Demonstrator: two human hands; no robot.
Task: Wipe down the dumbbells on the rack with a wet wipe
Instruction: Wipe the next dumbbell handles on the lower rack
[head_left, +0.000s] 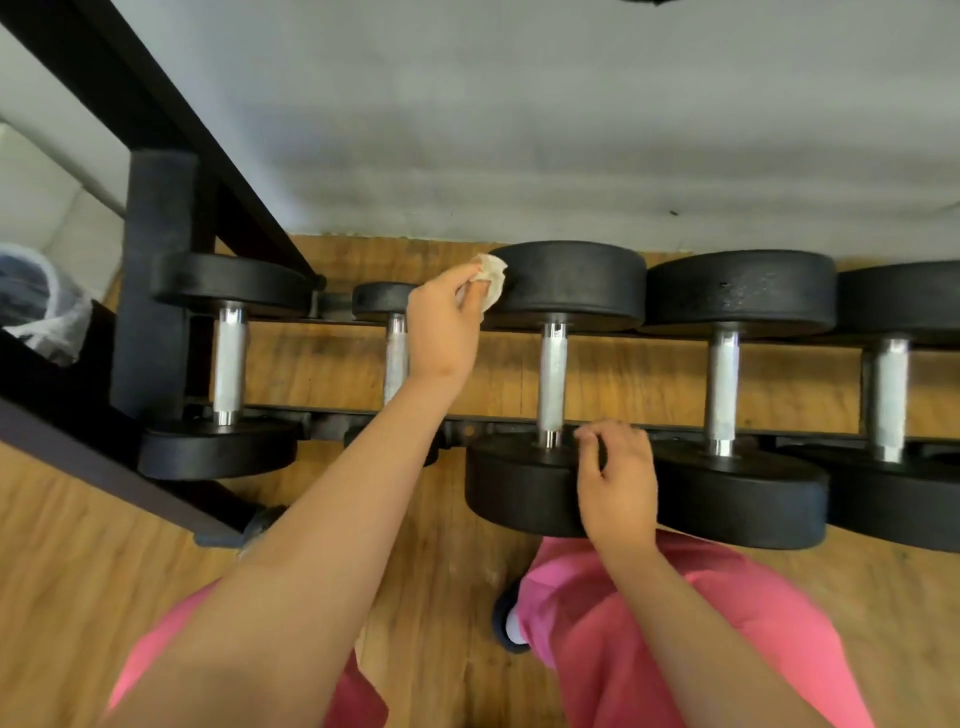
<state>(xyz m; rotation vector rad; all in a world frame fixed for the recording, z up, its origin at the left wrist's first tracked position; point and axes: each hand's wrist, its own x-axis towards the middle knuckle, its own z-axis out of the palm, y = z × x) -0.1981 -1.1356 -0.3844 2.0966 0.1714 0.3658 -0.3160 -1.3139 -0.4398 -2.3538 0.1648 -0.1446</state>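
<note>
Since the low black steel rack (156, 312) cradles its row by the heads, the middle black round-headed dumbbell with a knurled steel handle (552, 379) could roll under rubbing. Probably for that reason, the right grip (618, 488) curls its fingers over the near head's rim, steadying it. The left grip (441, 332) pinches the crumpled white wet wipe (491, 280), pressing it against the far head's left edge.

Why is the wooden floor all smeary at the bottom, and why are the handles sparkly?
Head view: the wood floor is streaky with blur near the lower edge, the wet wipe and middle dumbbell look sharper; head view: light glares off the metal handles and the wide lens slightly bends the rack rail.
</note>
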